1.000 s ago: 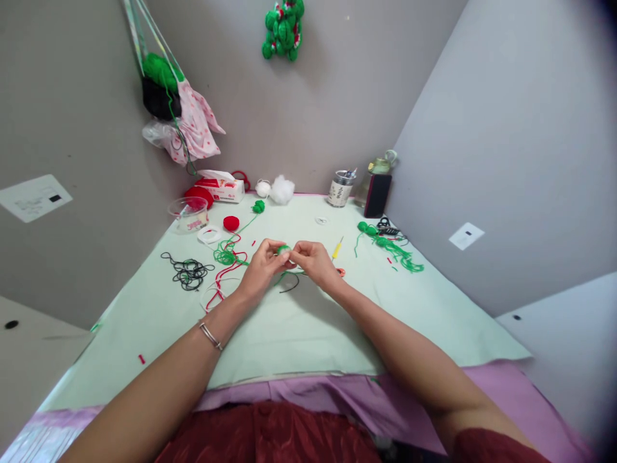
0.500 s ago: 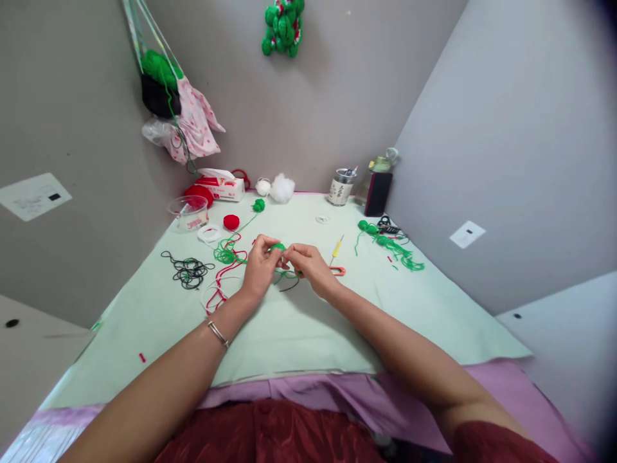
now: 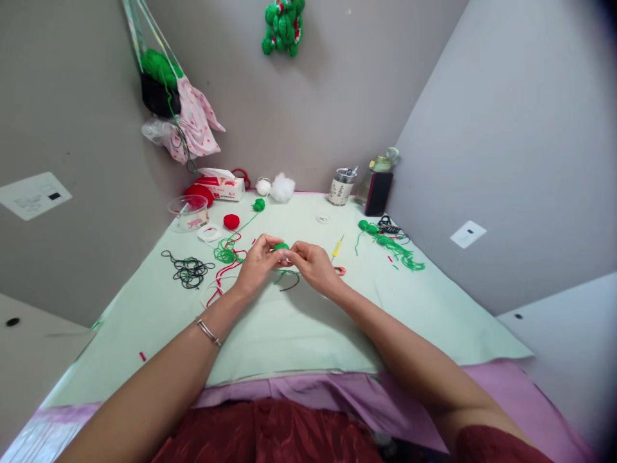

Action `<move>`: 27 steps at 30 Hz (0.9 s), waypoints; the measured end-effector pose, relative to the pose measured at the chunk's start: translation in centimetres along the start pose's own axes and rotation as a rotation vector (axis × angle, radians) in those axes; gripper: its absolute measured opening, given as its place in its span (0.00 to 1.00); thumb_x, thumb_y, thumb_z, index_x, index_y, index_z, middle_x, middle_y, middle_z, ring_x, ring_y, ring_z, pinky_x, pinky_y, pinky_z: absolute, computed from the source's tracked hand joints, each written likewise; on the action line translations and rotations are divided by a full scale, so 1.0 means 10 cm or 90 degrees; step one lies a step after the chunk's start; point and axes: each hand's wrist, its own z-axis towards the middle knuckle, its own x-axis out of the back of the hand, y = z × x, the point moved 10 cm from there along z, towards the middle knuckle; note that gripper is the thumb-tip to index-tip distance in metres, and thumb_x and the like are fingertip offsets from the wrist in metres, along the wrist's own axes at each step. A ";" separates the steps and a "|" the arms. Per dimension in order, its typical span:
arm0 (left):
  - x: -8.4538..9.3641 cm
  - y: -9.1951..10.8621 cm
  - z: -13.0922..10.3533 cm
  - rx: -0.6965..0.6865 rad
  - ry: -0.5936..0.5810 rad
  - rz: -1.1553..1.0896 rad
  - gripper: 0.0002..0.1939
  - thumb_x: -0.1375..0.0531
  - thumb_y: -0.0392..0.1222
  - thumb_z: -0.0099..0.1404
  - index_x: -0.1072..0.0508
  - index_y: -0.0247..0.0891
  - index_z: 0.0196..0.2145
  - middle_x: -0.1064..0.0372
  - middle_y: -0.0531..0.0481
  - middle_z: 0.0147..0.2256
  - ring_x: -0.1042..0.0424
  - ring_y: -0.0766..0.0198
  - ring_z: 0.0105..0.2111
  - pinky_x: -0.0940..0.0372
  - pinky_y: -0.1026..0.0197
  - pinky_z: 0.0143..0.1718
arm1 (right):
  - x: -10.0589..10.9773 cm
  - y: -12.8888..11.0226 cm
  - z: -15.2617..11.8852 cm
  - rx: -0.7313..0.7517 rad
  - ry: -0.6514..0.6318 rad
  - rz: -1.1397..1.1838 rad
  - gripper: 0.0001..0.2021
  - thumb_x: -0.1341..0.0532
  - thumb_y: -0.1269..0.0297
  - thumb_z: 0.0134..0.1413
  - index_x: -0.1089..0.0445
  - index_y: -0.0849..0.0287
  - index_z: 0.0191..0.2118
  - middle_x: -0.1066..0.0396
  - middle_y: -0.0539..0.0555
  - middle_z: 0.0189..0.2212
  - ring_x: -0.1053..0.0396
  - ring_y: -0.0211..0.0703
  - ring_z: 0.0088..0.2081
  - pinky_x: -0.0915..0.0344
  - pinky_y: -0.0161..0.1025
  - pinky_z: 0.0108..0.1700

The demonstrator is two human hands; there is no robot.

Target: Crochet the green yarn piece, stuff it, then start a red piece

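Over the middle of the table my two hands meet around a small green crocheted piece (image 3: 281, 246). My left hand (image 3: 263, 260) is closed on its left side, thumb in front. From the right, my right hand (image 3: 313, 262) pinches at the same piece, its fingertips touching the left thumb; what exactly lies between them is too small to make out. Green and dark yarn ends (image 3: 288, 281) trail below. A yellow-handled crochet hook (image 3: 337, 247) lies beyond my right hand, and an orange tool (image 3: 340, 271) is partly hidden by it.
Tangled green yarn (image 3: 225, 251), red yarn and black yarn (image 3: 190, 270) lie to the left, near a clear plastic tub (image 3: 193, 218). At the back stand a tissue box (image 3: 229, 188), white stuffing (image 3: 282, 188), a pen holder (image 3: 341, 188) and a phone (image 3: 378, 194). Green yarn pieces (image 3: 398, 247) lie right.
My left hand and wrist have shifted slightly left and down. My right hand has rotated a little, its fingers more closed, and now covers more of the orange tool.
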 end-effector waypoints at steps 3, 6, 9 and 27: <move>0.06 -0.05 0.03 0.001 0.036 0.017 0.13 0.33 0.40 0.54 0.33 0.39 0.35 0.32 0.54 0.33 0.29 0.66 0.31 0.29 0.62 0.32 | -0.06 -0.14 -0.07 0.031 -0.020 -0.059 0.10 0.43 0.63 0.62 0.37 0.55 0.28 0.38 0.46 0.21 0.45 0.38 0.25 0.50 0.36 0.32; 0.13 -0.11 0.04 0.003 0.089 0.028 0.11 0.35 0.38 0.52 0.33 0.39 0.33 0.33 0.55 0.31 0.32 0.67 0.29 0.34 0.66 0.27 | -0.13 -0.22 -0.11 0.040 -0.029 -0.096 0.08 0.43 0.67 0.61 0.36 0.55 0.29 0.38 0.46 0.20 0.45 0.38 0.23 0.51 0.36 0.32; 0.13 -0.17 0.03 0.025 0.114 0.015 0.09 0.37 0.38 0.53 0.33 0.40 0.32 0.34 0.56 0.30 0.33 0.66 0.28 0.35 0.66 0.27 | -0.14 -0.23 -0.09 0.032 -0.016 -0.106 0.08 0.41 0.67 0.59 0.37 0.55 0.28 0.39 0.45 0.20 0.46 0.37 0.23 0.52 0.36 0.32; 0.07 -0.23 0.02 0.040 0.080 -0.051 0.15 0.32 0.42 0.54 0.31 0.38 0.38 0.32 0.58 0.27 0.31 0.69 0.26 0.32 0.64 0.32 | -0.09 -0.09 -0.02 0.004 -0.007 -0.076 0.08 0.44 0.65 0.60 0.34 0.57 0.29 0.34 0.48 0.23 0.42 0.39 0.26 0.49 0.36 0.33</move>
